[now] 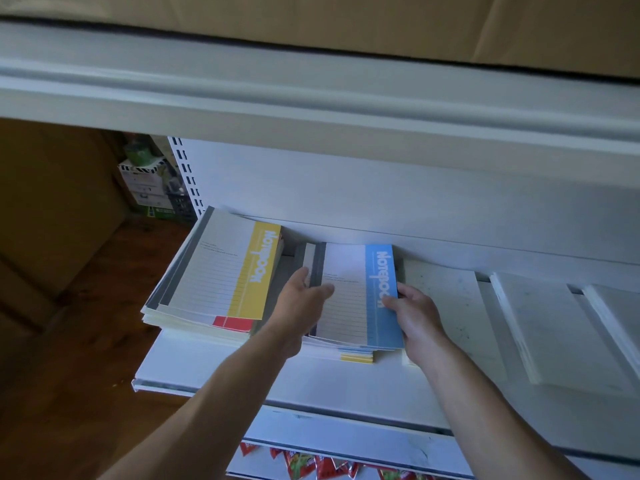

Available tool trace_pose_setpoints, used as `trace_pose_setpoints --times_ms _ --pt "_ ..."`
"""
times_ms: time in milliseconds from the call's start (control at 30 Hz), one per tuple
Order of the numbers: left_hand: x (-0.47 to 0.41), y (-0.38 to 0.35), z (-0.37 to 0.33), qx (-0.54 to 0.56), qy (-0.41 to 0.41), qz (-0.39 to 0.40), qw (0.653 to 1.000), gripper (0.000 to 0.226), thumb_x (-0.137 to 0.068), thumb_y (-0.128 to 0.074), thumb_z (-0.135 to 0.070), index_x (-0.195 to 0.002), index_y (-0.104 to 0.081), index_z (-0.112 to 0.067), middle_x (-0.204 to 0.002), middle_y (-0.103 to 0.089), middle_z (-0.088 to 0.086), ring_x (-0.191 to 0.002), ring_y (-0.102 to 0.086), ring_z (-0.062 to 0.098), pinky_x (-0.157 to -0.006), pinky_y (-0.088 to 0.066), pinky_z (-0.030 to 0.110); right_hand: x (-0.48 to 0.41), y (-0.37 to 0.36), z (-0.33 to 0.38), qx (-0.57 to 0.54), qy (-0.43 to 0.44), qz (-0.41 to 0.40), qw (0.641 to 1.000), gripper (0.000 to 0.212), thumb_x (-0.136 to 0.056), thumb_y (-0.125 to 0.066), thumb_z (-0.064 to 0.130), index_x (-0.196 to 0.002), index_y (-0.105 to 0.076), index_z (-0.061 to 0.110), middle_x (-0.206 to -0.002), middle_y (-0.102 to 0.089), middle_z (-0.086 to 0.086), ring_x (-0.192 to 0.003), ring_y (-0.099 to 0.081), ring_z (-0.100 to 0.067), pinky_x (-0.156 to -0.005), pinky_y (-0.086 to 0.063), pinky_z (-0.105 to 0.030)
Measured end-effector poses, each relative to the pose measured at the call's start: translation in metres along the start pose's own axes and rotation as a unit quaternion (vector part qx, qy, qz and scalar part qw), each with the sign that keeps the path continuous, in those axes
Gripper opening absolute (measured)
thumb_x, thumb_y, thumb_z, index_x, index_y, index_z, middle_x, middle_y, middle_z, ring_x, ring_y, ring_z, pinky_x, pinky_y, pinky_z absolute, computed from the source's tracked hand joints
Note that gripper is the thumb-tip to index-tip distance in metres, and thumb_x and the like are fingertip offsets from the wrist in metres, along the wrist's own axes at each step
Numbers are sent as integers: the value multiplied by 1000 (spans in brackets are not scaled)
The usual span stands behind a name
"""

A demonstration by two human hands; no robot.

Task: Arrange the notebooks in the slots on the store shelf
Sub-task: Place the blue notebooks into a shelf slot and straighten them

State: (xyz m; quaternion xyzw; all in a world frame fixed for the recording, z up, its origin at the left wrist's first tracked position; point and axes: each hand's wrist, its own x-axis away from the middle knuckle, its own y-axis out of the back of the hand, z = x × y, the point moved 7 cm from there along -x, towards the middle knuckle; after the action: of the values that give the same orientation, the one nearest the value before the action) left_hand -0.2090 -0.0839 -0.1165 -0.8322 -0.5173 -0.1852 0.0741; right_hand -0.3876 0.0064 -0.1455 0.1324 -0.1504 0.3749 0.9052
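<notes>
A blue-banded notebook tops a stack in the middle slot of the white shelf. My left hand holds the stack's left edge, thumb lying on the cover. My right hand grips its right edge, thumb on the blue band. A second stack topped by a yellow-banded notebook lies in the slot to the left, with a red-banded cover peeking from under it. A yellow-banded notebook shows at the bottom of the middle stack.
White dividers split the shelf into further slots to the right. An upper shelf edge hangs close overhead. Red snack packets sit on the shelf below. Cardboard boxes and goods stand at the left.
</notes>
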Motion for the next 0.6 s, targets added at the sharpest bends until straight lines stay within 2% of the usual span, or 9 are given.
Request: trace_pose_setpoints --times_ms 67,100,167,233,367,500,600 --pt "-4 3 0 37 14 -1 999 60 -94 -59 -15 -146 -31 -3 -144 -46 11 -122 -51 24 -99 -42 37 1 0 0 -24 -6 6 1000 22 -86 -60 3 -86 -71 21 -94 -74 -5 -86 -67 -28 -84 -53 -44" --pt "-4 4 1 58 25 0 998 53 -94 -59 -14 -141 -38 -2 -135 -54 13 -116 -56 26 -97 -46 40 3 -1 2 -43 -6 18 999 21 -86 -60 2 -87 -72 20 -95 -74 -6 -84 -67 -27 -82 -53 -42" --pt "-1 2 2 81 35 15 996 34 -95 -57 -14 -128 -53 -5 -115 -65 15 -100 -63 27 -86 -52 43 6 -4 8 -77 5 42 996 20 -86 -61 2 -91 -73 16 -96 -75 -7 -82 -66 -25 -78 -50 -38" --pt "3 -3 1 87 32 24 995 21 -96 -54 -15 -117 -58 -11 -106 -66 13 -92 -62 26 -78 -53 42 11 -4 16 -83 26 50 995 20 -84 -60 3 -91 -73 16 -94 -74 -8 -80 -64 -23 -76 -46 -36" --pt "9 -21 -2 142 17 57 988 18 -98 -48 -14 -112 -60 -17 -101 -67 8 -89 -62 22 -71 -51 34 22 10 27 -66 60 43 995 22 -79 -62 16 -97 -73 24 -101 -72 -10 -89 -62 -21 -81 -42 -35" --pt "16 -58 -2 163 0 107 981 20 -99 -46 -17 -112 -60 -16 -105 -68 14 -94 -63 28 -82 -54 45 35 44 28 -34 87 8 996 28 -94 -53 14 -117 -64 25 -110 -69 1 -89 -59 -7 -78 -39 -23" --pt "28 -94 -3 152 -14 128 980 15 -99 -50 -24 -105 -62 -20 -97 -69 8 -88 -64 25 -76 -55 41 46 83 23 -26 95 -25 995 34 -95 -54 17 -127 -59 26 -115 -67 -3 -96 -61 -8 -85 -40 -24"
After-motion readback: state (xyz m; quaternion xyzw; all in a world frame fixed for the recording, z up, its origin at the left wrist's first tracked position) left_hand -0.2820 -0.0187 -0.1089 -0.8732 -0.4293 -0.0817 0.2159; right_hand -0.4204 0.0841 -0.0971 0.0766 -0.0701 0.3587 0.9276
